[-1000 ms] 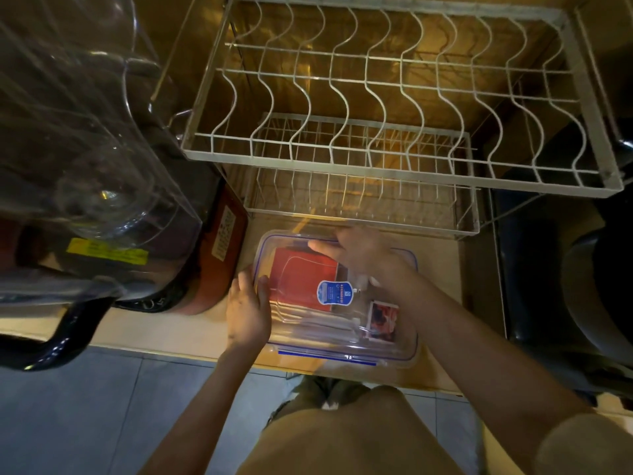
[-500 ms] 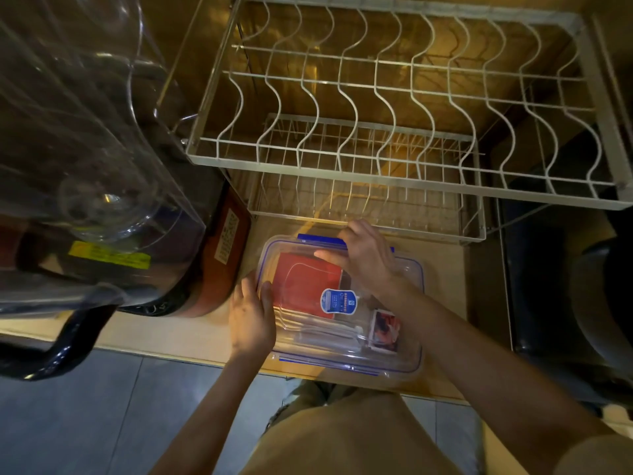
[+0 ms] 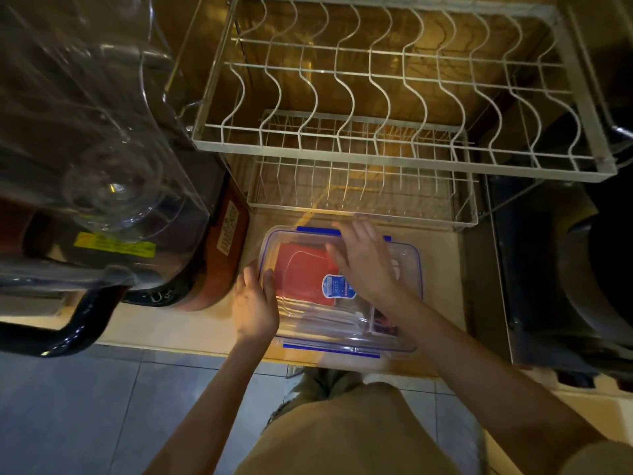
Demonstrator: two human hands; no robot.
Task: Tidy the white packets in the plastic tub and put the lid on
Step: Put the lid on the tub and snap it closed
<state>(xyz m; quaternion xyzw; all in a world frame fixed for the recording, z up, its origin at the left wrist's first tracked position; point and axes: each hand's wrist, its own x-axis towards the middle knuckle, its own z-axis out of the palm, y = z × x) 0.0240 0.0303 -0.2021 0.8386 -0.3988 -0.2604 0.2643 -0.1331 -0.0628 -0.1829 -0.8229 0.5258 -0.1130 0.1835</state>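
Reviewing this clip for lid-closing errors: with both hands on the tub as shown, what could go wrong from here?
1. The right hand presses flat on the clear lid; the blue clips may not be latched, so the lid could sit unsealed.
2. The left hand wraps the plastic tub at its left rim; fingers could get pinched.
3. The tub sits near the shelf's front edge and might slide off.
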